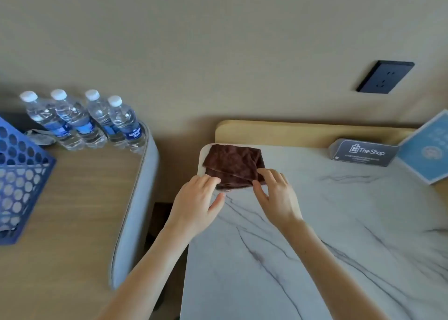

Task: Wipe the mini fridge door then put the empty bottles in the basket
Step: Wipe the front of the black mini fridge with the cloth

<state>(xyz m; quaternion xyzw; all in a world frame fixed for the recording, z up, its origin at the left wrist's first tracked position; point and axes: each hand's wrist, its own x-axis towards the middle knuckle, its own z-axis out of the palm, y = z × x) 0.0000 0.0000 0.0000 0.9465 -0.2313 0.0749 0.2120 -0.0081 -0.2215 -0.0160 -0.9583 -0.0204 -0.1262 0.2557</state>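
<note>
- The marble tabletop (315, 247), white with grey veins, fills the lower right of the view
- A wooden table (72, 222) with a grey rounded edge stands to the left of the marble tabletop, a dark gap between them
- A blue perforated basket (21, 174) sits well left of the marble tabletop, on the wooden table
- Four capped bottles (82, 123) stand in a row to the far left of the marble tabletop, long axes upright and white caps up; the rightmost blue label reads "AQUAFINA"
- A folded brown cloth (232, 164) lies on the marble tabletop's far-left corner, its long axis running left to right
- The left hand (196, 203) is relaxed, fingertips touching the cloth's near-left edge, above the marble tabletop's left side
- The right hand (276, 198) is spread, fingers pressing the cloth's near-right corner
- A blue card (429, 150) leans at the marble tabletop's far-right edge, its writing too blurred to read
- A grey sign (363, 152) reading "The Shop" stands at the marble tabletop's far side
- A black wall socket (385, 77) sits above the marble tabletop
</note>
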